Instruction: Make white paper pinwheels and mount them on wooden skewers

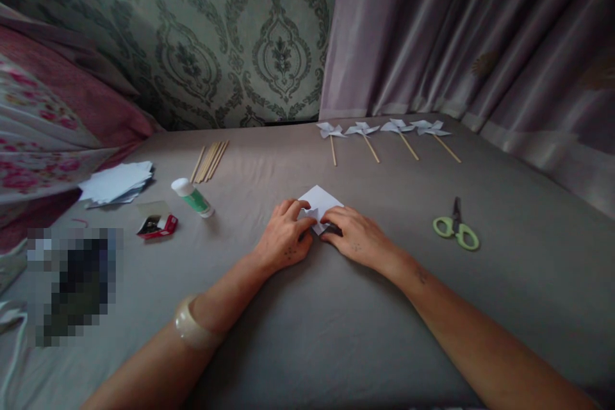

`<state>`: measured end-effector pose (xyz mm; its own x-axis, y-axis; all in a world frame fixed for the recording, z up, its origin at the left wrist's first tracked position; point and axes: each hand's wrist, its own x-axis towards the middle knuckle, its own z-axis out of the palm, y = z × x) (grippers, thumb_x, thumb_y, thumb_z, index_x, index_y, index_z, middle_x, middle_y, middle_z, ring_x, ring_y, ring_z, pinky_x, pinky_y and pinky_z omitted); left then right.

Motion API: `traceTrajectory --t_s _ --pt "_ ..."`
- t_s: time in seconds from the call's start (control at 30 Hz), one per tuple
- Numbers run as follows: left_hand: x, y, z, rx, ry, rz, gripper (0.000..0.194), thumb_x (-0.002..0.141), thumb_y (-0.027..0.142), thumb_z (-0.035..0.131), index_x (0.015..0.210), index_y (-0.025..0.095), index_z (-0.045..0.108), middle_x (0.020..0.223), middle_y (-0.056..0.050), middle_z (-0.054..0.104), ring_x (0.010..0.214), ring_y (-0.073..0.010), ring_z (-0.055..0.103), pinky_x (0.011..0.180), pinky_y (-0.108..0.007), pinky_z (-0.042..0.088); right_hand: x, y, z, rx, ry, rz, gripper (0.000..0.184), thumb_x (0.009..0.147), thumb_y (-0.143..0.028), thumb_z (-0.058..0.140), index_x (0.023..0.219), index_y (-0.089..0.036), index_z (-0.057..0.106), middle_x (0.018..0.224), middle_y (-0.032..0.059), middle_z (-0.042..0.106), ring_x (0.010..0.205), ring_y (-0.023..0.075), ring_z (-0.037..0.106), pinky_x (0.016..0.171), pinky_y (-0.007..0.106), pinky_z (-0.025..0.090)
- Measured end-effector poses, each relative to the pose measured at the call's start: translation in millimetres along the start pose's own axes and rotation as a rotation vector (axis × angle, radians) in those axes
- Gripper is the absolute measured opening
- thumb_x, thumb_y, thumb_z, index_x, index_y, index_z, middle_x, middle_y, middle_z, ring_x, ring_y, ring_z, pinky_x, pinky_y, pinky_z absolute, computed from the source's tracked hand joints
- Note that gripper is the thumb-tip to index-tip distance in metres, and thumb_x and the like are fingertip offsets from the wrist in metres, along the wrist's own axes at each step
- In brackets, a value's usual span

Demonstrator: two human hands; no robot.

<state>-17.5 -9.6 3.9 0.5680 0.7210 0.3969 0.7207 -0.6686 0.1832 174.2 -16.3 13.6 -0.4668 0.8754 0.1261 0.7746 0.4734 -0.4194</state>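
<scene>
A small white sheet of paper [319,198] lies in front of me, one corner pointing away and its near part bent up between my hands. My left hand [287,232] grips its left side with curled fingers and thumb. From the right, my right hand [359,236] closes thumb and fingers on the opposite side. Both hands partly cover the near edge, so the exact fold is hidden. Standing to the left of my hands is a white and green glue stick [195,198]. Green-handled scissors [456,228] rest at the right, blades pointing away.
Several paper pinwheels on sticks [401,134] lie in a row at the back right. Wooden sticks [210,161], a stack of white paper [118,180] and a small open red box [157,225] are on the left. A patterned wall [240,64] and curtains [408,32] border the grey-covered surface [365,333].
</scene>
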Motion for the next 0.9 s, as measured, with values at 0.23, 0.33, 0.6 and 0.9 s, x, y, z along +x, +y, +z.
traceTrajectory --t_s 0.23,0.33,0.6,0.9 --pt "-0.1 -3.1 2.0 0.006 -0.001 0.014 0.026 0.077 0.014 0.055 0.096 0.020 0.072 0.119 -0.011 0.057 0.110 -0.0276 0.049 0.093 -0.044 0.045 -0.5 -2.7 -1.9 -0.143 -0.013 -0.091 0.012 0.092 -0.026 0.056 0.095 -0.018 0.065 0.099 0.0067 0.065 0.098 0.0202 0.058 0.079 0.029 0.043" --pt "0.3 -2.1 0.6 0.006 -0.019 0.007 0.026 0.077 0.014 0.055 0.097 0.020 0.072 0.118 -0.012 0.057 0.110 -0.0276 0.049 0.093 -0.044 0.045 -0.6 -2.9 -1.8 -0.193 -0.008 -0.139 0.016 0.094 -0.026 0.052 0.093 -0.018 0.067 0.096 0.0071 0.065 0.094 0.0201 0.058 0.078 0.029 0.043" --pt "0.9 -3.3 1.6 0.019 -0.026 0.027 0.027 0.078 0.014 0.054 0.098 0.020 0.072 0.116 -0.010 0.060 0.108 -0.0276 0.049 0.092 -0.043 0.046 -0.4 -0.8 1.2 -0.207 0.012 -0.146 0.023 0.096 -0.024 0.047 0.094 -0.019 0.070 0.101 0.0070 0.065 0.093 0.0189 0.059 0.075 0.028 0.044" --pt "1.6 -2.9 -1.5 -0.003 -0.008 0.052 0.026 0.073 0.014 0.055 0.092 0.020 0.072 0.110 -0.008 0.065 0.105 -0.0281 0.052 0.088 -0.044 0.044 -0.7 -8.1 -3.3 -0.031 0.006 -0.039 0.014 0.091 -0.021 0.055 0.089 -0.019 0.068 0.097 0.0043 0.067 0.092 0.0171 0.061 0.076 0.027 0.042"
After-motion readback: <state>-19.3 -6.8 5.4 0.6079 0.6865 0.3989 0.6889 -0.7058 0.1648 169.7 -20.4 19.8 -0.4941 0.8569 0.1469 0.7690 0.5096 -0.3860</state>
